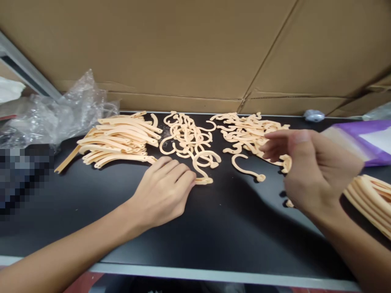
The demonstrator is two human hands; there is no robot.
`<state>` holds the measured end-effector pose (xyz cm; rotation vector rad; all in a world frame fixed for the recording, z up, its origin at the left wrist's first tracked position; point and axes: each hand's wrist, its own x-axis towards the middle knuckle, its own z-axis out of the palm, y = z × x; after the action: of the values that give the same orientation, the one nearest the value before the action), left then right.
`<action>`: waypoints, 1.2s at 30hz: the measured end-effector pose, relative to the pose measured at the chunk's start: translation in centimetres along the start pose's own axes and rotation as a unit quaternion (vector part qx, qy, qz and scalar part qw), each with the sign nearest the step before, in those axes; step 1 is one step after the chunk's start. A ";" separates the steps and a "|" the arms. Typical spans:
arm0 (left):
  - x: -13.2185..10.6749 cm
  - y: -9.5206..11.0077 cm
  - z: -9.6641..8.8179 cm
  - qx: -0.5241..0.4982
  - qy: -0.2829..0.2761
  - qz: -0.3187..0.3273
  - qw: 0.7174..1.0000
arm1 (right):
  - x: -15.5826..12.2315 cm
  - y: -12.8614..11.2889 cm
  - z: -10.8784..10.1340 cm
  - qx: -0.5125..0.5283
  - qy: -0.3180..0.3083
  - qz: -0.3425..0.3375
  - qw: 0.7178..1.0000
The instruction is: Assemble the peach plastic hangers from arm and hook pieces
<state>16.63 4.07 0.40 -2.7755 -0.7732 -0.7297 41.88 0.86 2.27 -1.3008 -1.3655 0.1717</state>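
Stretching from hooks [187, 132] to edge [183, 273]: open tabletop [214, 234]

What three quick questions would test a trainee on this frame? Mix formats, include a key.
1. Multiple choice: what lies left of the long beige strips? A) purple package B) clear plastic wrap C) cardboard tube
2. True or false: the left hand grips a beige piece.
3. Fill in: the right hand is raised above the black ____.

Key: 1 B, clear plastic wrap; 2 true; 3 table.
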 end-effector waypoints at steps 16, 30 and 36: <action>-0.4 0.1 0.0 -0.007 -0.019 0.009 1.000 | -3.1 -0.6 2.9 -0.048 -0.270 -0.154 0.949; 0.1 -1.1 -1.6 0.094 0.125 -0.054 0.986 | -2.5 0.4 4.3 -0.141 -0.256 -0.236 0.927; 0.4 -5.5 -3.5 0.151 0.187 -0.150 0.959 | -1.6 -4.0 10.0 -0.208 -0.306 -0.341 0.864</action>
<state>12.62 7.91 3.77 -2.1832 -1.1231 -1.0490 31.45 3.88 1.23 -1.0450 -2.4414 -0.2381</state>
